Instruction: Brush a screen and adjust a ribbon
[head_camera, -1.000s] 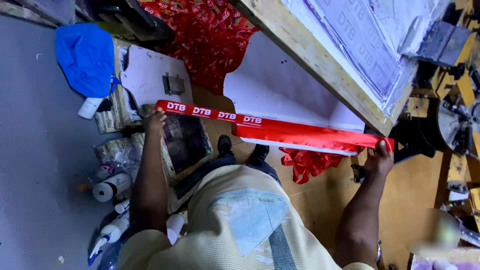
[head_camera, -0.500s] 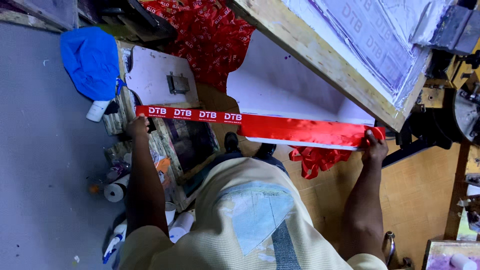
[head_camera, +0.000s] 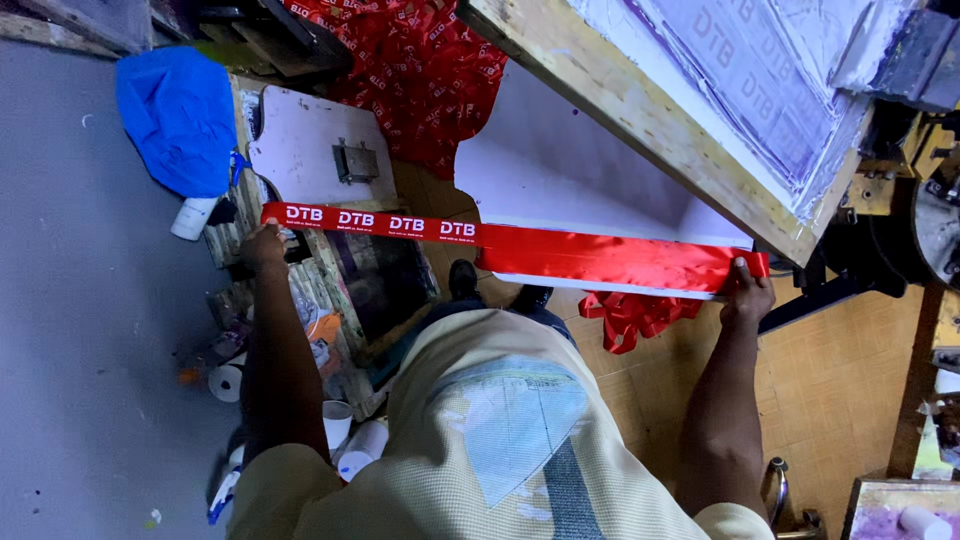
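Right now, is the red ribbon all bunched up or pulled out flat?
Pulled out flat. The red ribbon runs straight from the left hand to the right hand, lying along the white board edge.

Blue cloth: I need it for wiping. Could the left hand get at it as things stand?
Probably not freely: the left hand is holding one end of the red ribbon. The blue cloth lies uncovered beyond it, with nothing between.

Wooden screen frame (head_camera: 640, 130) runs off the top edge at upper right; red ribbon pile (head_camera: 420, 60) is cut off at top centre. Left hand (head_camera: 262, 245) fingers hidden behind the ribbon (head_camera: 520, 245). Feet mostly hidden by the torso.
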